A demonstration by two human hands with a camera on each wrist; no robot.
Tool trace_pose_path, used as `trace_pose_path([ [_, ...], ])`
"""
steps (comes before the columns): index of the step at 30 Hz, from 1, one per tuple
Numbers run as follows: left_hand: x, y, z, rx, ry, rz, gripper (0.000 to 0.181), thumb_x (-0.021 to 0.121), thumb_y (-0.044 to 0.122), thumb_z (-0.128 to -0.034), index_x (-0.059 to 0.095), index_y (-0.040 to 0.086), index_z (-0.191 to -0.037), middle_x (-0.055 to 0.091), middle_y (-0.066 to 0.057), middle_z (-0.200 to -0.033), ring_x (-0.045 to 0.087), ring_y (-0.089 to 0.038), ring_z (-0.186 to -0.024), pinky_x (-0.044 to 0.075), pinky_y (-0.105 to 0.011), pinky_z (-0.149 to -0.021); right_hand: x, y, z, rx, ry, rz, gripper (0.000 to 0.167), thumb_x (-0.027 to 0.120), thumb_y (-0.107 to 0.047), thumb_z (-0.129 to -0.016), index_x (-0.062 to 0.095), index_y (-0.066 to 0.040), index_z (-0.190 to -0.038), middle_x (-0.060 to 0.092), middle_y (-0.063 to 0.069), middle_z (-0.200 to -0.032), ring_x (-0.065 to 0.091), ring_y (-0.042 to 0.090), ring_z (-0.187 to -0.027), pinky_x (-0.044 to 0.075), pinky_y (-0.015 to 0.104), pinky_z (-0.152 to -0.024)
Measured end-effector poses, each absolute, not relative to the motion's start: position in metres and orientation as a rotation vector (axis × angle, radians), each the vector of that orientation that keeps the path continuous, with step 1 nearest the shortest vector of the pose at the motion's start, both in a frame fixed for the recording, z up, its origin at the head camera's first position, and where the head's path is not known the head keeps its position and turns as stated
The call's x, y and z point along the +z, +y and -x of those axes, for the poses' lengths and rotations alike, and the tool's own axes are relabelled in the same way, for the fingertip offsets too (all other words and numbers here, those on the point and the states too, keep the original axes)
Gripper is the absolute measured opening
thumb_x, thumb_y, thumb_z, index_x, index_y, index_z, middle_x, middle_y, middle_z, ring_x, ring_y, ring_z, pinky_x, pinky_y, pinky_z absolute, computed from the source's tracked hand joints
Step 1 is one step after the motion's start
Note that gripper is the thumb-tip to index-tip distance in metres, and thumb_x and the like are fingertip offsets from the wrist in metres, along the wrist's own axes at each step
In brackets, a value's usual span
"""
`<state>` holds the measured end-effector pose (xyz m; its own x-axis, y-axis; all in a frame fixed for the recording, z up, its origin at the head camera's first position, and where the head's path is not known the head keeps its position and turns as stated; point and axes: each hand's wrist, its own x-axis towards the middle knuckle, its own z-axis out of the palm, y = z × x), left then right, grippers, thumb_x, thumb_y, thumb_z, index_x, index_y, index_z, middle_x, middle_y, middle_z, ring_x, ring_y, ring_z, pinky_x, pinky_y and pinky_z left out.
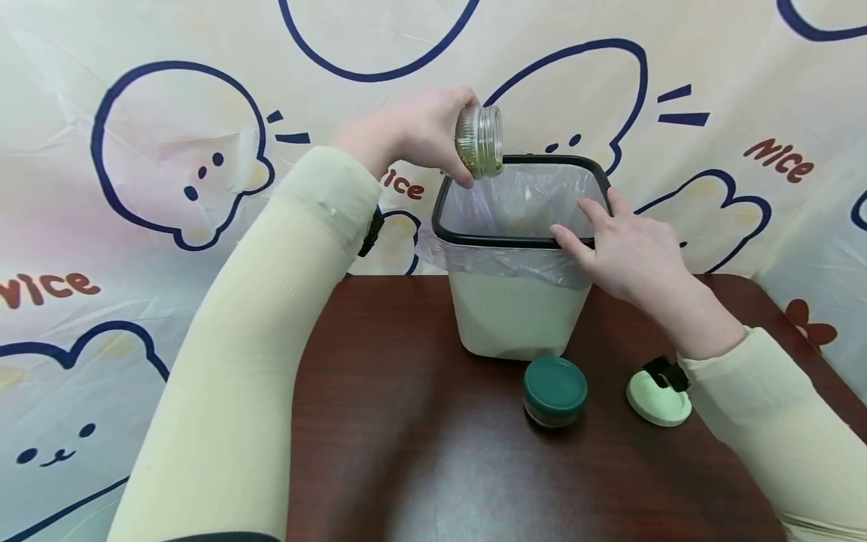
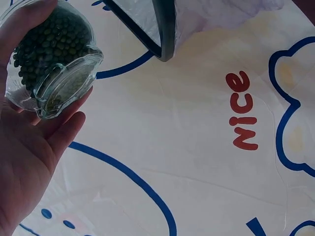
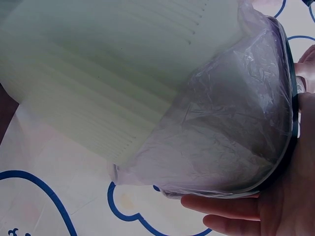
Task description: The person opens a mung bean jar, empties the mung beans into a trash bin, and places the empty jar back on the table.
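My left hand (image 1: 427,132) grips a clear glass jar (image 1: 479,141), tipped on its side with its open mouth toward the bin, at the left of the bin's rim. Green beans (image 2: 54,42) lie inside the jar in the left wrist view, where my left hand (image 2: 29,147) curls round the glass. The pale bin (image 1: 518,312) has a black rim and a translucent liner (image 1: 521,199). My right hand (image 1: 633,245) rests on the rim's right front corner with fingers spread; in the right wrist view the right hand (image 3: 290,196) touches the rim beside the liner (image 3: 231,118).
A jar with a dark green lid (image 1: 555,385) stands on the brown table (image 1: 420,421) in front of the bin. To its right lies a light green lid (image 1: 658,399), close to my right wrist. A patterned cloth (image 1: 183,150) hangs behind the table.
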<state>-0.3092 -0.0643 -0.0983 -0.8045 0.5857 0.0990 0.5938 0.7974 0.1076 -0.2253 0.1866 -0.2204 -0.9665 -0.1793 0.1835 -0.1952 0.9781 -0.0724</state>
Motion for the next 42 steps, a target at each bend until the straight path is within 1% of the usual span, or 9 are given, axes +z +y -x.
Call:
trace_pose_path([
  [5,-0.099,-0.0663,0.309,-0.249,-2.897,0.966,0.088,0.086,0.027,-0.0701,0.037,0.004,-0.139,0.052,-0.007,-0.128,0.052,-0.018,-0.111,0.044,-0.028,-0.093,-0.2196,0.1843,0.2257,0.134,-2.957,-0.289,0.09,0.016,-0.074,-0.092,0.03,-0.008,-0.151,0.018,0.035,-0.151,0.058,0.051,-0.093,0.047,0.047,-0.053],
  [9,-0.0963,-0.0669,0.3076,-0.285,-2.858,0.973,0.088,0.087,0.023,-0.0699,0.036,0.002,-0.139,0.052,-0.008,-0.128,0.052,-0.019,-0.111,0.044,-0.028,-0.094,-0.219,0.183,0.2258,0.127,-2.958,-0.295,0.09,0.016,-0.074,-0.092,0.03,-0.008,-0.151,0.019,0.035,-0.15,0.057,0.051,-0.094,0.048,0.049,-0.055],
  [16,-0.0958,-0.0667,0.306,-0.225,-2.899,0.956,0.087,0.087,0.027,-0.0698,0.037,0.004,-0.138,0.053,-0.006,-0.127,0.053,-0.018,-0.109,0.044,-0.028,-0.093,-0.2191,0.182,0.2265,0.122,-2.956,-0.301,0.09,0.015,-0.074,-0.091,0.03,-0.008,-0.151,0.02,0.035,-0.15,0.057,0.052,-0.095,0.048,0.05,-0.056],
  [23,-0.0968,-0.0677,0.3067,-0.245,-2.899,0.951,0.088,0.086,0.027,-0.0705,0.036,0.005,-0.14,0.052,-0.007,-0.129,0.052,-0.019,-0.111,0.044,-0.03,-0.094,-0.2193,0.1836,0.2257,0.134,-2.96,-0.294,0.09,0.016,-0.074,-0.092,0.029,-0.008,-0.151,0.017,0.035,-0.151,0.058,0.052,-0.093,0.047,0.046,-0.053],
  [29,-0.0948,-0.0653,0.3066,-0.284,-2.865,0.944,0.091,0.087,0.027,-0.0704,0.035,0.005,-0.142,0.052,-0.006,-0.131,0.052,-0.017,-0.112,0.044,-0.027,-0.093,-0.2193,0.185,0.2251,0.126,-2.947,-0.29,0.089,0.015,-0.073,-0.092,0.031,-0.008,-0.151,0.018,0.035,-0.151,0.057,0.053,-0.096,0.048,0.05,-0.056],
  [34,-0.0976,-0.0638,0.3065,-0.221,-2.89,0.948,0.091,0.087,0.029,-0.0697,0.036,0.005,-0.141,0.052,-0.005,-0.129,0.052,-0.017,-0.111,0.045,-0.028,-0.093,-0.2194,0.1851,0.2255,0.122,-2.945,-0.29,0.09,0.016,-0.074,-0.092,0.031,-0.007,-0.151,0.019,0.035,-0.15,0.057,0.052,-0.093,0.049,0.05,-0.055],
  [38,-0.099,-0.0647,0.3069,-0.188,-2.891,0.947,0.09,0.087,0.03,-0.0695,0.037,0.005,-0.14,0.053,-0.005,-0.128,0.053,-0.018,-0.11,0.044,-0.029,-0.094,-0.2195,0.1848,0.2253,0.125,-2.952,-0.288,0.09,0.015,-0.074,-0.092,0.03,-0.008,-0.151,0.018,0.035,-0.151,0.057,0.053,-0.094,0.049,0.05,-0.056],
  [42,-0.0987,-0.0666,0.3073,-0.217,-2.874,0.955,0.09,0.086,0.029,-0.07,0.036,0.005,-0.141,0.052,-0.006,-0.13,0.053,-0.019,-0.112,0.043,-0.03,-0.095,-0.2192,0.185,0.2248,0.122,-2.944,-0.29,0.089,0.015,-0.073,-0.092,0.031,-0.008,-0.15,0.018,0.035,-0.15,0.057,0.053,-0.095,0.049,0.051,-0.057],
])
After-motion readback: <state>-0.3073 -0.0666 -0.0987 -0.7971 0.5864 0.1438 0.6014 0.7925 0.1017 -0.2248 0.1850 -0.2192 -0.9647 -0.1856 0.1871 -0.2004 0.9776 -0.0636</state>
